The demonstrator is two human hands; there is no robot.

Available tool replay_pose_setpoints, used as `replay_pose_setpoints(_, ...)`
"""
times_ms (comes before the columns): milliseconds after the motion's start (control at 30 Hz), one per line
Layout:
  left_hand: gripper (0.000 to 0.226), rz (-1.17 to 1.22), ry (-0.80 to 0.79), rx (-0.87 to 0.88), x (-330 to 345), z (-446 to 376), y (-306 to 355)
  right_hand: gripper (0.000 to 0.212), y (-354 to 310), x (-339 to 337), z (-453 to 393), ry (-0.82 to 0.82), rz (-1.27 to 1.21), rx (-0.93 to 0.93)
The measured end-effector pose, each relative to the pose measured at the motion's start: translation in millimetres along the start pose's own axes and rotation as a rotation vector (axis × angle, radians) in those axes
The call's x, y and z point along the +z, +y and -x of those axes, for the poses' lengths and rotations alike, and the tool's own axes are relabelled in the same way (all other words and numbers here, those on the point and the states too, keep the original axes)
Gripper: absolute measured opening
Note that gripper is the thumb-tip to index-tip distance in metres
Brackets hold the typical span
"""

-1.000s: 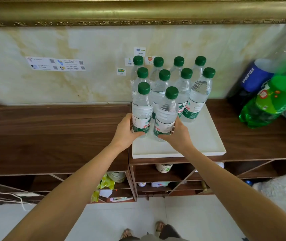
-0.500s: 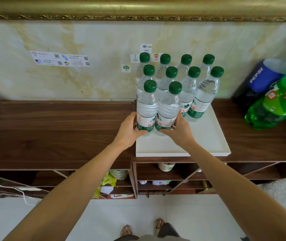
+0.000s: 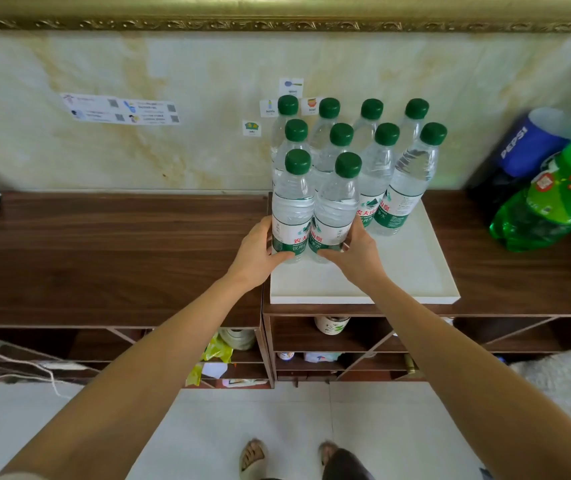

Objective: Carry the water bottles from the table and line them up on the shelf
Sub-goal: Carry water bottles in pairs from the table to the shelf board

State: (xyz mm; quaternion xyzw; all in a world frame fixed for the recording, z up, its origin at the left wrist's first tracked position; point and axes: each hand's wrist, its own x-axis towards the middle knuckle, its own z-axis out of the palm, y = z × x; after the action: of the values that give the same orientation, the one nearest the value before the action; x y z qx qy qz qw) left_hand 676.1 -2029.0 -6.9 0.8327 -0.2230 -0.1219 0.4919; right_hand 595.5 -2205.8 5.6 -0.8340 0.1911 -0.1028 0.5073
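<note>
Several clear water bottles with green caps stand in rows on a white tray [image 3: 398, 285] on the dark wooden shelf top [image 3: 104, 258]. My left hand [image 3: 254, 252] grips the front left bottle [image 3: 292, 206] low on its label. My right hand [image 3: 355, 252] grips the front right bottle [image 3: 334, 209] the same way. Both bottles stand upright, side by side and touching, at the tray's left front. Two fuller rows of bottles [image 3: 384, 168] stand behind them against the wall.
A large Pepsi bottle [image 3: 526, 143] and a green soda bottle [image 3: 547, 206] lean at the right end of the shelf. Cubbies below hold a jar [image 3: 332, 324] and bags. A marble wall with stickers rises behind. My sandalled feet stand on the tiled floor.
Both hands have pushed the two front bottles back toward the rows behind, closing the gap. The view has shifted slightly.
</note>
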Motion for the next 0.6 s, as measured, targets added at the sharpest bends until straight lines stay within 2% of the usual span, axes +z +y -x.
replay_pose_setpoints(200,0.069,-0.031,0.041,-0.107,10,9,7,0.065,8,-5,-1,-0.065,-0.023,-0.027)
replay_pose_setpoints(333,0.06,-0.076,0.127,-0.254,17,26,3,0.058,20,-18,2,-0.152,-0.067,-0.022)
replay_pose_setpoints(467,0.046,-0.075,0.211,-0.367,16,67,0,0.053,31,-35,15,-0.136,-0.053,0.003)
replay_pose_setpoints(600,0.034,-0.111,0.317,-0.425,3,121,2,0.058,24,-38,19,-0.171,-0.059,0.04)
